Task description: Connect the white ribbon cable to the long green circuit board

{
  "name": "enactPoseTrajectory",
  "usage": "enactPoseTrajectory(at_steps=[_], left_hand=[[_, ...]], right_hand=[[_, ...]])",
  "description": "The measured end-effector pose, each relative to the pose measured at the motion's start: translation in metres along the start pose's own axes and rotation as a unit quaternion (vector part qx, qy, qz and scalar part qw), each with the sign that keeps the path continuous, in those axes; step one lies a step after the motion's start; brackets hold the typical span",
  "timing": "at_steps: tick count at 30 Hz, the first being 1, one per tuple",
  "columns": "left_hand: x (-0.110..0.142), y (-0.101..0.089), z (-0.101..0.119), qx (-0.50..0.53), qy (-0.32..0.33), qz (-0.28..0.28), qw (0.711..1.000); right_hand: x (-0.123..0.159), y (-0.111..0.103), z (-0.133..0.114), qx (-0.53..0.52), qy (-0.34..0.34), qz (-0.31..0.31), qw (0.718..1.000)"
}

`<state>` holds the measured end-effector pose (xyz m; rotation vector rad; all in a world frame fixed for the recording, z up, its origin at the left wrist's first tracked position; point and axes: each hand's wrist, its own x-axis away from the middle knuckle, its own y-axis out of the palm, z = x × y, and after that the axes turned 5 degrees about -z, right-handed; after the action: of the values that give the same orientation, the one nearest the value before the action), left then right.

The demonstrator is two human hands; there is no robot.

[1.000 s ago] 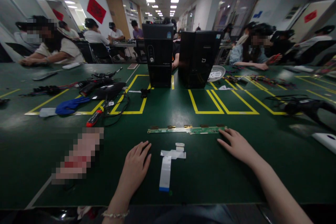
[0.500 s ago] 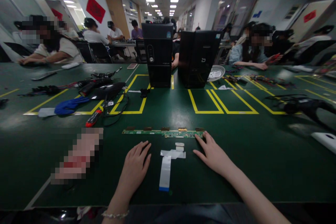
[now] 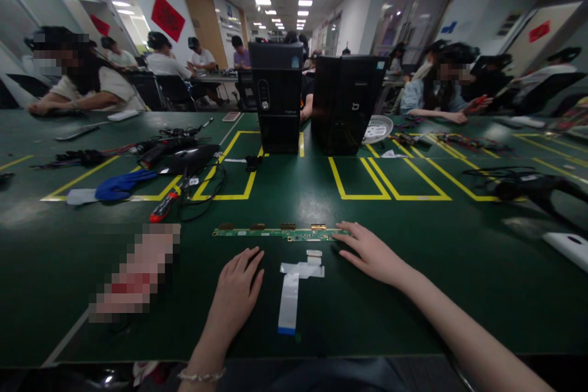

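A long, narrow green circuit board [image 3: 271, 233] with copper-coloured tabs along its far edge lies flat in front of me. Over its right end are the outstretched fingers of my right hand [image 3: 367, 249], which hide that end; the hand is open. My left hand [image 3: 241, 282] rests open on the tabletop, nearer to me than the board and apart from it. Between my hands lies a folded white flat ribbon cable [image 3: 289, 300] with a blue end towards me and a connector at its far end. Neither hand touches the cable.
On the green table [image 3: 390, 331] stand two black computer towers [image 3: 280, 98]. Leftward lie a red-and-black screwdriver [image 3: 164, 205], a blue glove [image 3: 124, 185], black cables and a blurred-out pinkish item [image 3: 138, 275]. A white basket [image 3: 379, 128] and black cables [image 3: 523, 184] are rightward. Other people sit beyond.
The circuit board has slid left along the table together with my right hand. Since then my right hand has shifted slightly further left over the board's end. My left hand has stayed put.
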<state>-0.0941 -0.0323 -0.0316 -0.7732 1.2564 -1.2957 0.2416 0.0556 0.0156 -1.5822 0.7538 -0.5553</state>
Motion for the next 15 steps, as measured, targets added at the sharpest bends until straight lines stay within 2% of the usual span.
enactPoseTrajectory(at_steps=[3, 9, 12, 15], left_hand=[[0.000, 0.001, -0.001, 0.004, 0.002, 0.005, 1.000], [0.000, -0.002, 0.001, 0.008, 0.012, 0.012, 1.000], [-0.001, -0.006, 0.018, 0.021, 0.036, 0.008, 0.999], [-0.004, -0.007, 0.046, 0.043, 0.106, -0.029, 0.993]], right_hand=[[-0.008, 0.011, -0.004, -0.017, -0.022, 0.005, 1.000], [-0.009, 0.033, -0.004, -0.044, -0.003, -0.008, 0.999], [-0.009, 0.036, -0.001, -0.052, -0.003, -0.009, 0.999], [-0.009, 0.037, -0.001, -0.055, -0.005, -0.002, 0.998]])
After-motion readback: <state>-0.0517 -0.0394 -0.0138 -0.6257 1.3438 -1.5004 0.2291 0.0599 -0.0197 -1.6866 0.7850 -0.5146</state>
